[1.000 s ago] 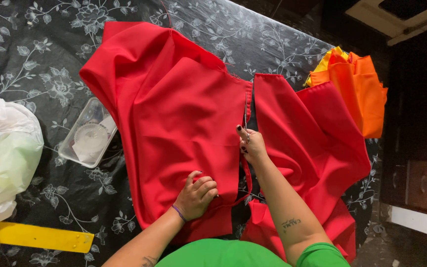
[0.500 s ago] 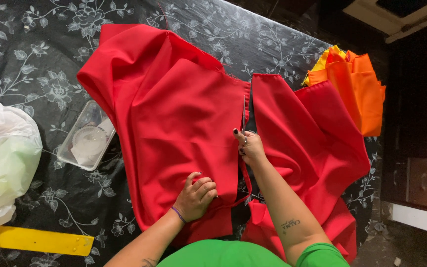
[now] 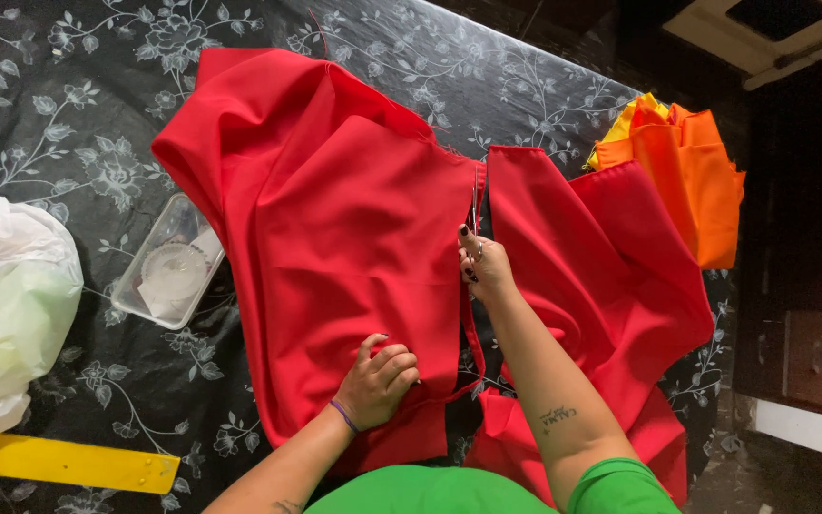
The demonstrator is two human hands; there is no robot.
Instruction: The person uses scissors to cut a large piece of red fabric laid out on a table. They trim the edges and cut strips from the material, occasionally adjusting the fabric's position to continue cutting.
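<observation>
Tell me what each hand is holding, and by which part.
The right hand grips scissors by the handles. The left hand holds nothing, pressing flat on the red fabric near its cut edge.

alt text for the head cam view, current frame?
Seen from above, a person's right hand cuts red fabric with scissors while the left hand presses it on a floral black table. Around it lie orange cloth, a clear plastic container, a white bag and a yellow ruler.
</observation>
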